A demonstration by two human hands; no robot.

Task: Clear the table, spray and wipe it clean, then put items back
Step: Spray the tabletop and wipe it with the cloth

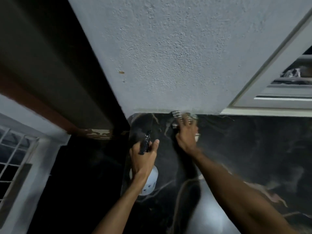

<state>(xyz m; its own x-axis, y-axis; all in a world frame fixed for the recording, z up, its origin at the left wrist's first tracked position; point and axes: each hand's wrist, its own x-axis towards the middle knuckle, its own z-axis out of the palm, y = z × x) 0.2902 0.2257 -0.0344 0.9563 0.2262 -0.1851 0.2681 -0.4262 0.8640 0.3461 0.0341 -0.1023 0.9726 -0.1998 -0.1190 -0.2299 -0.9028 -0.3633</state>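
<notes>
The table [244, 149] has a glossy black marble top with pale veins and butts against a grey wall. My left hand [143, 157] grips a spray bottle [149, 181] by its black trigger head; the white body shows below my wrist. My right hand [186, 134] presses a striped cloth [176, 119] onto the table top at its far edge by the wall. That hand and the cloth are blurred, and most of the cloth is hidden under my fingers.
A rough grey wall [168, 56] rises right behind the table. A white-framed window [278, 92] sits at the upper right. A dark door frame [50, 73] and a barred window [11, 157] lie to the left. Bright light reflects off the table near my body.
</notes>
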